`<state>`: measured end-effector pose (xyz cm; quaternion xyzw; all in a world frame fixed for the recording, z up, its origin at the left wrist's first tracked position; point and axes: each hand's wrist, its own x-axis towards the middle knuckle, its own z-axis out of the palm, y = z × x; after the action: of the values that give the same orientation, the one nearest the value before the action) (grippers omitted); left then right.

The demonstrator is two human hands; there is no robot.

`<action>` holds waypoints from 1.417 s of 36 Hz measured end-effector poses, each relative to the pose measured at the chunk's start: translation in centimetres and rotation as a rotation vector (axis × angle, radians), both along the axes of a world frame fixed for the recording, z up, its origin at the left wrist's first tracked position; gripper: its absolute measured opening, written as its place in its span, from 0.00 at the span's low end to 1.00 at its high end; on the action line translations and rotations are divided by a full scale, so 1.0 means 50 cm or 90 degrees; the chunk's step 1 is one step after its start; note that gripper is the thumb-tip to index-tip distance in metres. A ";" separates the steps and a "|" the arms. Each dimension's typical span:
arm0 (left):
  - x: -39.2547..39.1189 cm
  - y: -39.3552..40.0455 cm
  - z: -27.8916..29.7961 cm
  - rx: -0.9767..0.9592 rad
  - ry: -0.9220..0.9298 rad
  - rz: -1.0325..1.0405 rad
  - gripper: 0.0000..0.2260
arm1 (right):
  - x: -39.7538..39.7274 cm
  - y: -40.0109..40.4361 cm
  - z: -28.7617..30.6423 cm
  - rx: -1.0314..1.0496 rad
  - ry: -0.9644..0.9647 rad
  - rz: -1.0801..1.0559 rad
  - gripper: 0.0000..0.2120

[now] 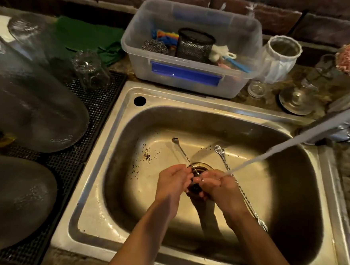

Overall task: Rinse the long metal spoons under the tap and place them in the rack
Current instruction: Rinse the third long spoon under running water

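Observation:
Over the drain of the steel sink (115,140), my left hand (173,183) and my right hand (218,187) meet around one long twisted metal spoon (182,152). Its small end points up and to the left. Both hands have fingers curled on its shaft. A second long spoon (224,159) lies in the sink under my right wrist, its far end showing at the lower right. Water from the tap (336,123) streams down from the right and lands on my right hand.
A black drying mat (97,110) on the left carries large upturned glass vessels (33,101) and a small glass (91,68). Behind the sink stands a clear plastic tub (186,75) with a mesh cup, scourer and brushes. Jars and a sink plug sit at the right.

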<state>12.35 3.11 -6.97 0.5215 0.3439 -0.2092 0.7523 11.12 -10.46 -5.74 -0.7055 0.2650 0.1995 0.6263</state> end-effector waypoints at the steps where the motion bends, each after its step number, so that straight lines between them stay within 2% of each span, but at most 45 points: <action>1: -0.002 -0.013 0.004 -0.015 -0.007 -0.019 0.08 | -0.002 -0.007 0.000 0.005 -0.011 -0.001 0.03; 4: 0.002 -0.047 0.017 -0.049 -0.013 -0.052 0.09 | -0.005 -0.029 0.006 0.015 -0.046 0.008 0.05; 9: 0.010 -0.081 0.035 -0.082 0.022 -0.035 0.08 | -0.010 -0.053 0.019 0.079 -0.063 -0.014 0.09; 19: 0.002 -0.109 0.042 -0.072 -0.011 -0.039 0.08 | -0.026 -0.076 0.025 0.129 0.014 0.004 0.13; 24: -0.005 -0.113 0.041 -0.090 -0.014 -0.017 0.04 | -0.038 -0.076 0.032 0.063 -0.001 0.019 0.14; 30: -0.014 -0.123 0.047 -0.117 -0.018 0.013 0.04 | -0.053 -0.081 0.044 0.029 -0.010 0.025 0.15; 34: -0.018 -0.124 0.056 -0.140 -0.026 0.006 0.09 | -0.063 -0.089 0.052 0.040 -0.027 0.022 0.14; 46: -0.042 -0.134 0.056 -0.138 -0.010 0.028 0.06 | -0.109 -0.110 0.071 -0.031 -0.029 0.096 0.17; 51: -0.047 -0.143 0.059 -0.160 0.001 0.039 0.07 | -0.123 -0.120 0.088 -0.014 -0.038 0.095 0.18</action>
<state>10.02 -4.04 -4.01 0.4124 0.3313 -0.2279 0.8175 4.99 -16.44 -1.33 -0.7355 0.1954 0.2218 0.6096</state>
